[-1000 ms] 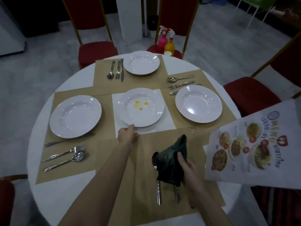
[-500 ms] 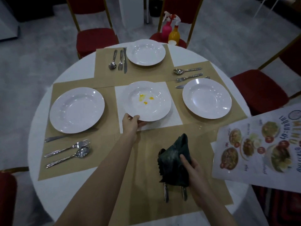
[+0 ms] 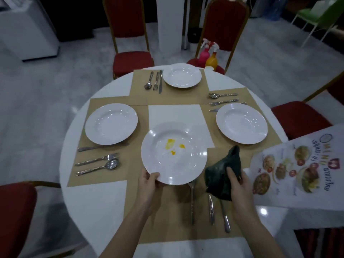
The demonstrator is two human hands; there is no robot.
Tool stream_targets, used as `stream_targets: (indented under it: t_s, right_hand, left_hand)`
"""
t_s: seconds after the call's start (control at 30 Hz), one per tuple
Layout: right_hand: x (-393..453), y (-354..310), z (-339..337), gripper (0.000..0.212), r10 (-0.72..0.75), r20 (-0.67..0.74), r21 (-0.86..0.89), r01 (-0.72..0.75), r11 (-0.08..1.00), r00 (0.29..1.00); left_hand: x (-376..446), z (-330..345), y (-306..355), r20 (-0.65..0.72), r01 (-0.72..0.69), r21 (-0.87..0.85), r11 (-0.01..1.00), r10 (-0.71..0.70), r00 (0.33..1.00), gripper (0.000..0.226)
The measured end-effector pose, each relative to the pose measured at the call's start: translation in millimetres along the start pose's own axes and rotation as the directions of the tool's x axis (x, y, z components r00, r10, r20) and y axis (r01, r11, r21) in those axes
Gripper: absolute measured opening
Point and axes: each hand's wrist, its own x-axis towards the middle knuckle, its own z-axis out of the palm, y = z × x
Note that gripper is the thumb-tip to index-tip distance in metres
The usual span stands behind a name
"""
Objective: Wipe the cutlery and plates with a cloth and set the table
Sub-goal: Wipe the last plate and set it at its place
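Three pieces of cutlery (image 3: 210, 205) lie on the near mat (image 3: 167, 216), their heads hidden under the stained plate (image 3: 174, 153) and the cloth (image 3: 223, 175). The left hand (image 3: 149, 185) pinches the plate's near rim, thumb on top, fingers out of sight beneath. The right hand (image 3: 238, 185) grips the bunched dark cloth just right of the plate; its fingertips are buried in the folds. A menu (image 3: 297, 170) runs off the right edge.
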Motion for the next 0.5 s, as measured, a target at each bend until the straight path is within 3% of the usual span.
stream_targets:
  t_s: [0.1,0.2,0.37,0.5]
  right_hand:
    - [-4,-14,11,0.010,-0.306,0.115,-0.233,0.325,0.916,0.945]
    - [-1,-19,30,0.011,-0.435,0.291,-0.375,0.520,0.768,0.852]
    - [1,-8,50,0.030,-0.544,0.480,-0.609,0.708,0.357,0.688]
    - [-4,14,61,0.042,-0.445,0.628,-0.656,0.742,0.140,0.639]
  left_hand:
    - [-27,-2,-7,0.012,0.037,-0.040,0.999,-0.036,0.999,0.033]
    - [-56,7,-8,0.050,0.019,-0.095,0.995,-0.014,0.999,0.035]
    - [-80,15,-9,0.036,-0.001,-0.110,0.994,0.005,0.999,0.036]
    - [-88,18,-9,0.080,0.014,-0.101,0.995,-0.006,0.997,0.036]
